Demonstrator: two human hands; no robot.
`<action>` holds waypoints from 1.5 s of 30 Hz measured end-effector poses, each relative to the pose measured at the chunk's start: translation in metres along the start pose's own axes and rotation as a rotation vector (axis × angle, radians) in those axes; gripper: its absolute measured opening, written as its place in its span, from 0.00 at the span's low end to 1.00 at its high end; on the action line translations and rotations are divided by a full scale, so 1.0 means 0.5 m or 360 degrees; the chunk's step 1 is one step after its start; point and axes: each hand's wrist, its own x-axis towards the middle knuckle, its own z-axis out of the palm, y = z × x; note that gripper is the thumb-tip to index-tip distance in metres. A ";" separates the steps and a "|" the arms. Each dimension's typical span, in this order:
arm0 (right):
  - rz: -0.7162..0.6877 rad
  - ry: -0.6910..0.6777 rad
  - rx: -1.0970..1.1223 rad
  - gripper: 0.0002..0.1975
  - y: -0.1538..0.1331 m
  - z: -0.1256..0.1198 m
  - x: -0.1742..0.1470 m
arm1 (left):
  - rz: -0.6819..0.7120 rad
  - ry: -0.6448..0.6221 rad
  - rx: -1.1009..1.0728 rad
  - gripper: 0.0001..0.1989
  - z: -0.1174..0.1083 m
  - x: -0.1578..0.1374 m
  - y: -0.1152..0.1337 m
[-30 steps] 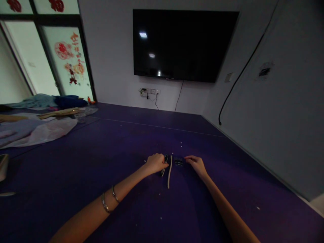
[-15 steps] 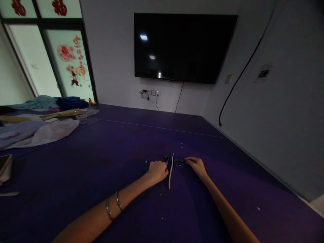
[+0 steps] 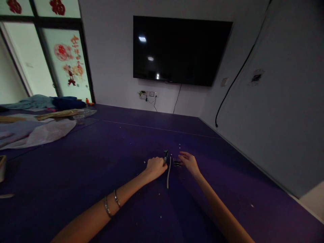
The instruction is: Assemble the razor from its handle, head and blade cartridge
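Observation:
My left hand is closed around the handle of a small dark razor, whose T-shaped head points up and away from me. Just right of it, a thin pale strip, slightly curved, lies lengthwise on the purple surface. Beyond the strip is a small dark pack with a ribbed look; its contents are too small to make out. My right hand has its bent fingers around the right end of this pack, partly covering it.
Tiny white scraps dot the surface. Pale cloth or plastic sheeting and a dark blue bundle lie at the far left. A television hangs on the wall, and a black cable runs down the right wall.
My right hand has shifted left, from the pack's edge to over its right end. The razor in my left hand now stands more upright, its head raised. The view has turned slightly.

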 end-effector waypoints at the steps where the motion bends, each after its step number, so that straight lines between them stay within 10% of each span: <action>1: 0.0098 -0.0043 0.0111 0.16 -0.012 0.013 -0.008 | -0.0013 0.0019 -0.0014 0.16 -0.007 -0.001 0.003; 9: 0.0523 -0.0312 0.0836 0.14 -0.062 0.070 -0.062 | 0.0051 0.0167 -0.0025 0.16 -0.026 -0.013 0.025; 17: 0.0477 -0.0145 0.0902 0.16 -0.076 0.073 -0.076 | 0.0146 0.0189 -0.0092 0.19 -0.043 -0.022 0.037; 32: 0.0232 0.0179 -0.0777 0.10 0.032 -0.307 -0.024 | 0.0244 -0.0144 -0.0026 0.13 0.011 -0.014 0.032; 45: 0.0148 0.0047 -0.1303 0.10 0.030 -0.339 -0.034 | 0.0170 -0.0139 0.0063 0.16 0.041 -0.014 0.039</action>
